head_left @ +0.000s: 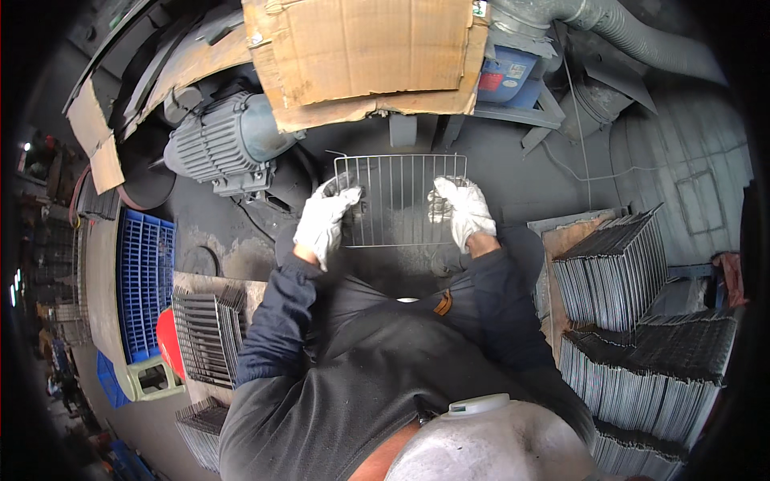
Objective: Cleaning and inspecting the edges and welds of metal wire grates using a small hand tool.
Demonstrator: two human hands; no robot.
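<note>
A rectangular wire rack with thin parallel bars is held up in front of me, over my lap. My left hand, in a white work glove, is closed around the rack's left side. On the opposite side my right hand, gloved the same way, grips the frame with its fingers curled over the wires. Dark grime marks the fingertips of both gloves. A short wire end sticks out at the rack's far left corner.
Stacks of wire racks stand to my right, with smaller stacks on my left. Ahead are a cardboard sheet and a grey electric motor. A blue plastic crate stands at far left; a flexible duct runs upper right.
</note>
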